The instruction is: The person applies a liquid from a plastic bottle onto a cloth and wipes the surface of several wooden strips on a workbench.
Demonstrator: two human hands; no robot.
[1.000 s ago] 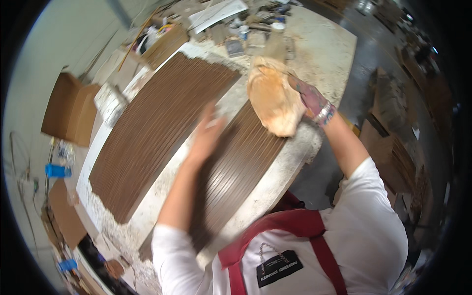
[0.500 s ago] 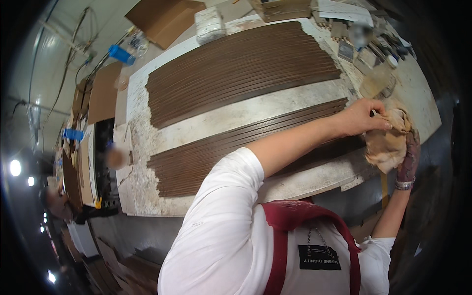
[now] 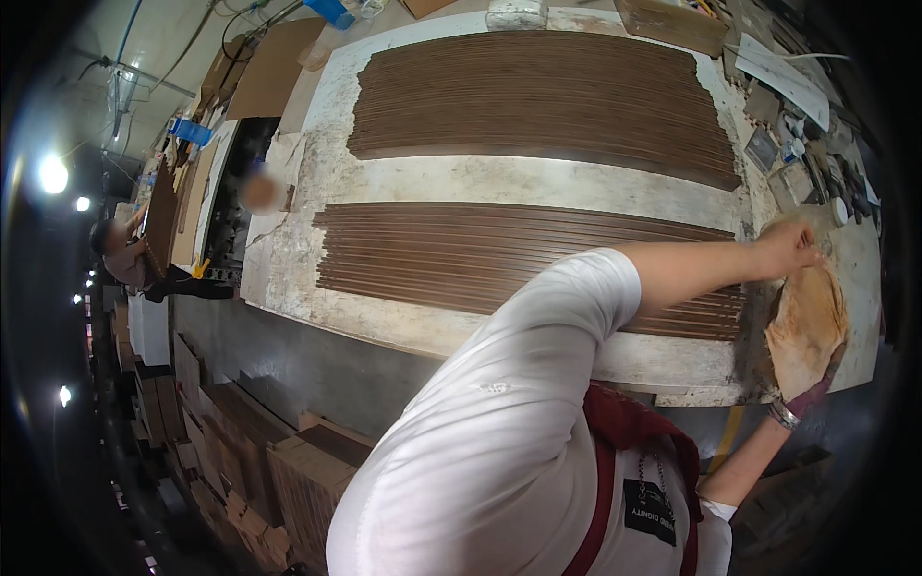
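Over the right end of a worktable, a tan, stained cloth [image 3: 805, 322] hangs stretched between my hands. My bare left hand [image 3: 789, 248] reaches across and pinches its upper edge. My right hand [image 3: 814, 392], in a dark maroon glove, is at the cloth's lower end; most of its fingers are hidden behind the fabric. Just left of the cloth end the dark brown strips of the near row [image 3: 499, 254], laid side by side. My left forearm passes over their right ends. A wider far row of brown strips [image 3: 538, 106] lies beyond it.
The worktable [image 3: 384, 322] is pale and stained. Tools, a small jar [image 3: 838, 211] and papers [image 3: 783, 82] crowd its right far corner. Cardboard boxes [image 3: 317, 470] stand on the floor at left. Another person [image 3: 130, 254] handles a brown panel at far left.
The view has shifted, so the table sits more level. The cloth, bunched before, is now pulled out longer, with my left hand at its top and my right hand lower.
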